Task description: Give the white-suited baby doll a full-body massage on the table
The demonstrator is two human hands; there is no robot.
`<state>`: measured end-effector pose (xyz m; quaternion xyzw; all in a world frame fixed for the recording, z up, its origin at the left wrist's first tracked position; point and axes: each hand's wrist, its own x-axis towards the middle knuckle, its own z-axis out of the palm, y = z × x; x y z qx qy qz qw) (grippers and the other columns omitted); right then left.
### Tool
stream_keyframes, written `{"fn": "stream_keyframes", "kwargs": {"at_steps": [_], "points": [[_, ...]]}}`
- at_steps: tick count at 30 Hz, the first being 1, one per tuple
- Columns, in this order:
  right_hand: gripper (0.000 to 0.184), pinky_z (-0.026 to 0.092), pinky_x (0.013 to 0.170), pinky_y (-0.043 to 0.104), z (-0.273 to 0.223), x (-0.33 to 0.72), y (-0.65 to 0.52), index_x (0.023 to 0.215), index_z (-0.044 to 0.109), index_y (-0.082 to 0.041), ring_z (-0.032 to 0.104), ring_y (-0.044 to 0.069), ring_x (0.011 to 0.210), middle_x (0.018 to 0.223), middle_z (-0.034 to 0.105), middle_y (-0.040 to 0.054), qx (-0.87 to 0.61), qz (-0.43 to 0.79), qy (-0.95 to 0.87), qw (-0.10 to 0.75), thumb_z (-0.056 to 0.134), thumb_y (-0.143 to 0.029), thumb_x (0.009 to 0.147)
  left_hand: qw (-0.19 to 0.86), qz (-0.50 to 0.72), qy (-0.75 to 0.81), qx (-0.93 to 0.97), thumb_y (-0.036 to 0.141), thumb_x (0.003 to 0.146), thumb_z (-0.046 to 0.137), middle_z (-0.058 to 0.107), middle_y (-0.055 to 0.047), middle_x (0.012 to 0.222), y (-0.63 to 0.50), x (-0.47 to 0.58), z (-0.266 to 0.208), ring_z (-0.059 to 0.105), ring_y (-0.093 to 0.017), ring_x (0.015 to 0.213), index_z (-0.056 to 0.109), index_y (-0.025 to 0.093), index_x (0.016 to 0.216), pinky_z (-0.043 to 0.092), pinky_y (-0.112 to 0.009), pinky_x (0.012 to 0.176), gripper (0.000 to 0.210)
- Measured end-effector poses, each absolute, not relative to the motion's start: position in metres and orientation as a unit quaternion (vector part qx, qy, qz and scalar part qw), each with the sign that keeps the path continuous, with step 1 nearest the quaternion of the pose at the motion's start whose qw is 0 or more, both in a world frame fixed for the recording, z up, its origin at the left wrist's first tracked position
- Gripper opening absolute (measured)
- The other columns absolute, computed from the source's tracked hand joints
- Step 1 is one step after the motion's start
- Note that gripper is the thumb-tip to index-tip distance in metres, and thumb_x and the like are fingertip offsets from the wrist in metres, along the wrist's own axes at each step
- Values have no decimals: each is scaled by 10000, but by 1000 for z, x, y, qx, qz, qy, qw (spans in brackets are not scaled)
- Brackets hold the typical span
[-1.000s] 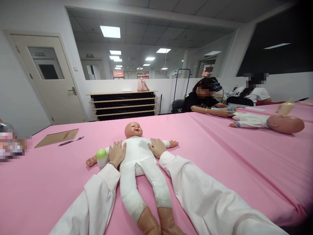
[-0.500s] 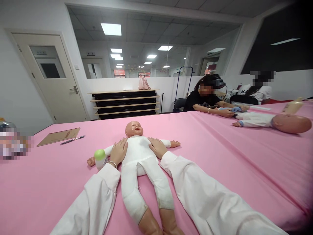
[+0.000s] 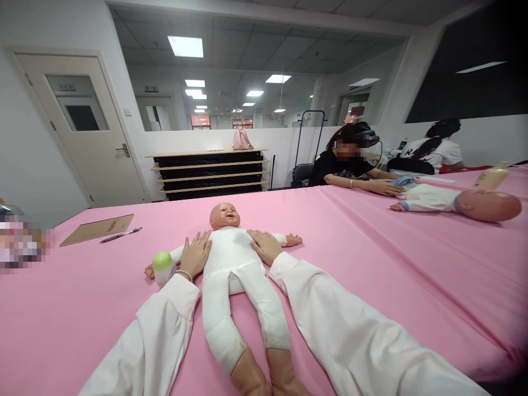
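Observation:
A baby doll (image 3: 233, 253) with a white cloth body lies on its back, head away from me and feet towards me. My left hand (image 3: 195, 254) rests flat along the left side of its chest and upper arm, fingers outstretched. Against the other side of the chest lies my right hand (image 3: 266, 246), also flat with its fingers extended. Neither hand grips anything. Just left of my left wrist stands a white bottle (image 3: 164, 268) with a green cap, partly in front of the doll's arm.
A pink cloth (image 3: 350, 264) covers the table. On the left lie a brown notebook (image 3: 97, 230) and a pen (image 3: 121, 235). Across the table, a person (image 3: 350, 159) handles a second doll (image 3: 437, 197); a pale bottle (image 3: 491, 177) stands behind its head.
The view has shifted slightly. My left hand has slid a little outward over the doll's arm, and the green-capped bottle sits farther left. My right hand keeps its place on the doll.

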<state>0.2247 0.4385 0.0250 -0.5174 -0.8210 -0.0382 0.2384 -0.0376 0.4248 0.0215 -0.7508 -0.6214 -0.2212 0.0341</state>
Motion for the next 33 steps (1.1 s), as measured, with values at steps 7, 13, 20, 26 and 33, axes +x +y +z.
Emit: {"fn": "stream_keyframes", "kwargs": {"at_steps": [7, 13, 20, 26, 33], "points": [[390, 252, 1048, 489, 32, 243, 439, 1203, 509, -145, 383, 255, 1236, 1315, 436, 145, -593, -60, -758, 265, 422, -367, 895, 131, -237, -719, -641, 287, 885, 258, 631, -122, 1067, 415, -43, 23, 391, -279, 1238, 651, 126, 993, 53, -576, 1067, 438], [480, 206, 1092, 410, 35, 216, 430, 1385, 296, -170, 273, 170, 1325, 1441, 280, 75, -511, -57, -829, 221, 262, -309, 927, 84, -268, -614, -738, 308, 912, 205, 408, -55, 1368, 422, -38, 24, 338, -163, 1290, 395, 165, 1328, 255, -397, 1074, 478], [398, 402, 950, 429, 46, 222, 425, 1215, 474, -153, 489, 203, 1114, 1242, 482, 100, -572, -36, -803, 163, 464, -367, 881, 74, -199, -634, -744, 312, 909, 216, 477, -70, 1309, 422, -42, 20, 411, -195, 1240, 410, 187, 1322, 262, -452, 1052, 473], [370, 457, 880, 395, 57, 236, 413, 1158, 497, -120, 530, 185, 1028, 1159, 514, 98, -610, -30, -769, 188, 507, -344, 863, 157, -261, -686, -661, 232, 854, 309, 602, -119, 1136, 414, -46, 24, 302, -282, 1303, 615, 107, 1075, 49, -592, 1067, 398], [468, 305, 1079, 351, 57, 224, 368, 1358, 331, -175, 298, 170, 1314, 1429, 297, 91, -484, -10, -840, 247, 297, -355, 928, 19, -417, -450, -790, 311, 894, 287, 474, -51, 1312, 353, -29, 29, 334, -184, 1299, 500, 176, 1242, 318, -412, 1065, 429]]}}
